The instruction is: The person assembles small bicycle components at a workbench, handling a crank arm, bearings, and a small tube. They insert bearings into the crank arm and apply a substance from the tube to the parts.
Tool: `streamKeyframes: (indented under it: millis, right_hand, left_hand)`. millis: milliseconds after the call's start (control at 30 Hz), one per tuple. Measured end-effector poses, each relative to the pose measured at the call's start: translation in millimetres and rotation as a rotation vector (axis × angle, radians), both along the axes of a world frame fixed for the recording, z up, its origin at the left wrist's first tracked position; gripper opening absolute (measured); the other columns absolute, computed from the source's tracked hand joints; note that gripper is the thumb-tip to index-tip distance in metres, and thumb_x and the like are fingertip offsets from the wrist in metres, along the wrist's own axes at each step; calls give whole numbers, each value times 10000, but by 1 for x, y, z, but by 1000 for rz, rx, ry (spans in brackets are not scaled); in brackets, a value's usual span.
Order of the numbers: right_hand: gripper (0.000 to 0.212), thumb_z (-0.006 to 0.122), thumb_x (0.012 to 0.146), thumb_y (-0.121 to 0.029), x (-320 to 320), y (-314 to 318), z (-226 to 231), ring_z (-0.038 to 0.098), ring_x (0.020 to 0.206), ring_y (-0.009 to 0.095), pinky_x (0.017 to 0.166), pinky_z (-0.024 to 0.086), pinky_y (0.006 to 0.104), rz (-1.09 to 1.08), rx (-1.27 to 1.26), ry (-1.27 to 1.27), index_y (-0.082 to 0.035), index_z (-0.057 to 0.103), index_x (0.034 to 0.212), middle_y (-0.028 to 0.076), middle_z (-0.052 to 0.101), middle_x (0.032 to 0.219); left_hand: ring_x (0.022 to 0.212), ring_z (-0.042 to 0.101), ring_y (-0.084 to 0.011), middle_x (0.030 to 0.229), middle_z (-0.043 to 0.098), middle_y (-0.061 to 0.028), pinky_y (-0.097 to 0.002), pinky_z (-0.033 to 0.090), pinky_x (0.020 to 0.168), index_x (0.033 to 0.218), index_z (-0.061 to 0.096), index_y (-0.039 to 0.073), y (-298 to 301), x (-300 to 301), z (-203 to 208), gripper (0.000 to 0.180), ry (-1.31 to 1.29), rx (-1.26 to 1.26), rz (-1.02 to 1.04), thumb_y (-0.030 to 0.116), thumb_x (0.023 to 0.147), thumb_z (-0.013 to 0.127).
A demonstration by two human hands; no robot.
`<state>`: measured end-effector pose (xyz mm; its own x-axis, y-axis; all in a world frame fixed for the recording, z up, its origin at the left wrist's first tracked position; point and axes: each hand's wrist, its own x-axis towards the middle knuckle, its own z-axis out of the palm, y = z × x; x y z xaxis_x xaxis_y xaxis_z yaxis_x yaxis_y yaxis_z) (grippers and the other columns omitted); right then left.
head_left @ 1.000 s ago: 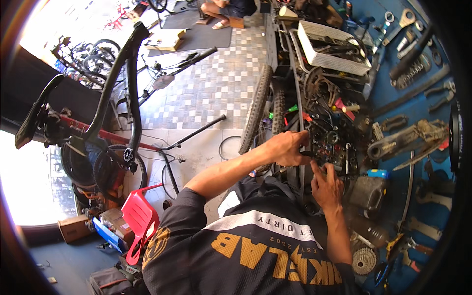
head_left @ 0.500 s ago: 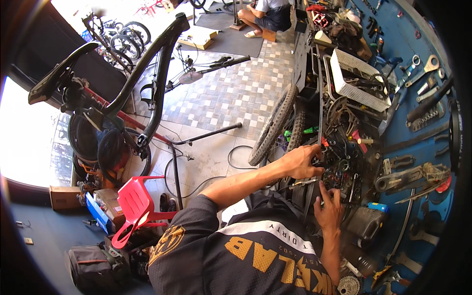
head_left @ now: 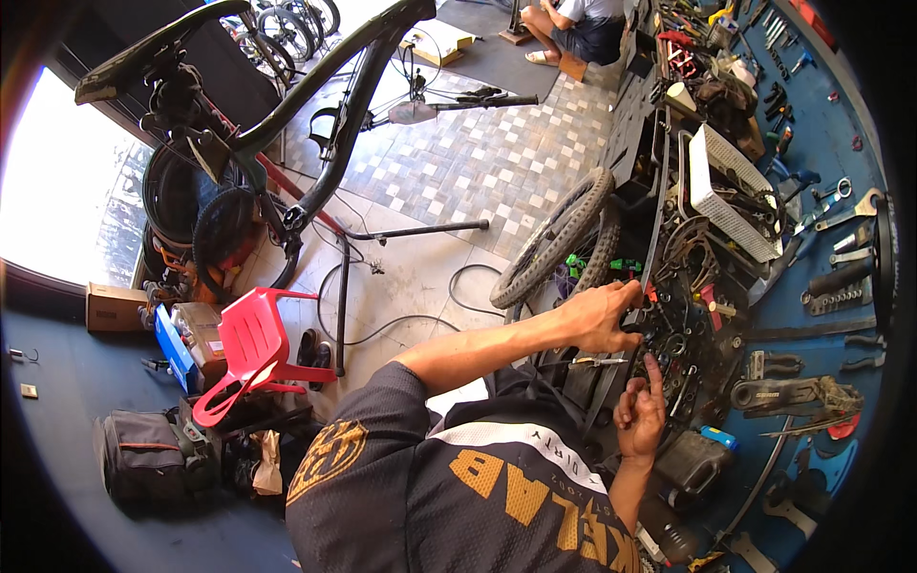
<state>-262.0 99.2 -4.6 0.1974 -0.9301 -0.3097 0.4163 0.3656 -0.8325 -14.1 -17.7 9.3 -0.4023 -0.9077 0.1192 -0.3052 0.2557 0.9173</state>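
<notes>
My left hand (head_left: 607, 318) reaches over the bench's near edge, its thumb and fingers apart at a pile of small parts (head_left: 673, 334). No held thing shows in it. Just below lies a thin pale tool (head_left: 599, 361); I cannot tell whether the hand touches it. My right hand (head_left: 642, 413) is raised close by, palm partly turned up. Its index finger points toward the pile and the left thumb, while the other fingers curl loosely with nothing visible in them. Small dark, silver and coloured pieces fill the pile, too tiny to name.
Beyond my hands stand a white basket (head_left: 731, 196) of parts and a bicycle wheel (head_left: 554, 239) leaning at the bench. Tools hang on the blue board (head_left: 812, 315). Left are a bike frame (head_left: 349, 143) on a stand and a red chair (head_left: 256, 334). A person (head_left: 583, 33) sits far off.
The view has shifted, so the surroundings sit differently. My right hand has drawn back slightly and turned, with its index finger now stretched out. My left hand stays over the pile, fingers spread wider.
</notes>
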Motion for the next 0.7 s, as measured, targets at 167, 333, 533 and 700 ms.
streamKeyframes:
  millis: [167,333,533,700]
  right_hand:
    - [797,656,995,-217,5,-7,-4,469,591,65,471,387,211,18,-39,-90,-85,295,1693,19,606,1071]
    - [760,651,1013,-217,0,-1,2,483,619,48,508,404,202,15,-146,179,-76,330,1687,17,599,1079]
    - [757,645,1000,-105,-1,1,-12,455,673,22,543,392,188,103,-401,583,-45,331,1686,16,574,1099]
    - [677,637,1005,-76,-7,7,-16,450,753,23,629,372,178,112,-385,656,-25,427,1646,14,550,1111]
  left_hand:
    - [1102,666,-477,1174,667,-290,-528,549,917,1299,515,9,14,-2,9,622,14,52,-45,344,856,794]
    - [1065,674,-494,1183,670,-306,-538,545,923,1299,511,-6,12,1,9,608,90,-7,34,336,876,782]
    - [1077,687,-485,1139,693,-311,-520,545,910,1316,521,-3,26,-3,6,628,77,144,-54,345,868,789]
    - [1017,692,-478,1092,699,-296,-515,536,878,1314,519,9,23,6,0,638,128,102,62,357,863,806]
